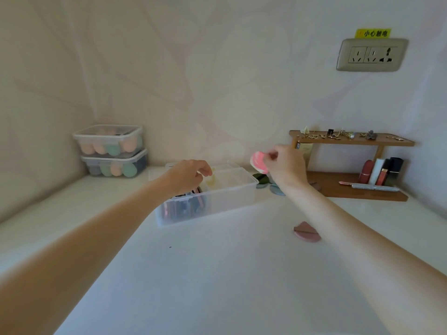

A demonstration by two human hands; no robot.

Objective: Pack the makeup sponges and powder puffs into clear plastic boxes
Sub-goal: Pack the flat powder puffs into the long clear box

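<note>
Above the open clear box (219, 197), I saw right hand (285, 165) pinching a pink puff (258, 162); left hand (188, 175) over its left half, fingers curled, grip unclear.

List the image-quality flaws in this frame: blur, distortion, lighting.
Head view: wide-angle bending curves the wall socket and table edges; motion blur smears the right hand and its pink powder puff; lighting soft and flat, faint shadows, overall soft focus.
</note>
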